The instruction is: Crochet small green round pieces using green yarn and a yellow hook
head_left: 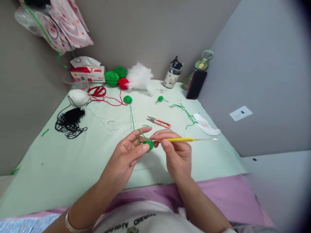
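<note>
Between thumb and fingers, my left hand pinches a small round green crochet piece. Green yarn loops over the left fingers and runs back to a small green yarn ball on the table. My right hand is closed around the yellow handle of a crochet hook. One metal tip meets the green piece, and the other end points right. Just beyond the hands lies a pair of orange-handled thread snips. Exactly how the hook tip sits in the stitches is too small to tell.
At the left are black yarn, a white yarn ball and red-handled scissors. Along the back stand a tissue box, white stuffing, a pen cup and a phone. Green yarn scraps lie right.
</note>
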Demonstrator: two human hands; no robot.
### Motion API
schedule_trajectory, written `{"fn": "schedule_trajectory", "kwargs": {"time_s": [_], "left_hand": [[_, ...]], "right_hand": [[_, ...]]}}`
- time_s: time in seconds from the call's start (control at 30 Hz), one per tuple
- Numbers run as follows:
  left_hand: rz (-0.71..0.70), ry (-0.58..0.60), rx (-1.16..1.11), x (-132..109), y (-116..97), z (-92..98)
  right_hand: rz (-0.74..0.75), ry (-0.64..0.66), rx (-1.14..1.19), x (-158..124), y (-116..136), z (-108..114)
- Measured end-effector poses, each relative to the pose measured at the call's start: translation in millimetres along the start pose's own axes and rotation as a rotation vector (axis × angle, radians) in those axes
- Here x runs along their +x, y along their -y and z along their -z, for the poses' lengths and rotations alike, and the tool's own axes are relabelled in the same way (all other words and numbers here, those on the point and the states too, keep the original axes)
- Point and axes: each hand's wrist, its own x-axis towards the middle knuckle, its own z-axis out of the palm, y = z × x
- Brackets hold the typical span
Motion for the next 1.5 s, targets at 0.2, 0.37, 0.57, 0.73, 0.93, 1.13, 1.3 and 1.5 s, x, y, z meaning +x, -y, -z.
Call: {"fn": "schedule_trajectory", "kwargs": {"time_s": [0.2, 0.37, 0.57, 0.73, 0.93, 1.13, 1.3, 1.5], "left_hand": [[-0.050, -0.054, -0.009, 2, 7, 0.7], [0.147, -0.006, -0.168, 4, 2, 7.6], [-0.046, -0.059, 0.055, 3, 2, 8.1], [-0.100, -0.075, 0.210, 1, 4, 9.2], [-0.149, -0.091, 0.225, 0, 3, 12.4], [-0.246, -0.116, 0.367, 1, 7, 17.1], [-0.288, -0.193, 0.353, 0, 11, 8.9], [0.101, -0.054, -0.059, 4, 3, 6.3]], "right_hand": [[0.290, 0.058, -0.453, -9, -4, -3], [0.183, -0.021, -0.290, -4, -4, 4], [-0.112, 0.003, 0.010, 4, -8, -1], [-0.200, -0.026, 0.105, 4, -11, 0], [-0.205, 0.002, 0.134, 6, -5, 1], [0.026, 0.050, -0.211, -5, 3, 0], [0.424, 0.127, -0.551, -13, -6, 0], [0.329, 0.045, -0.488, -10, -9, 2]]}}
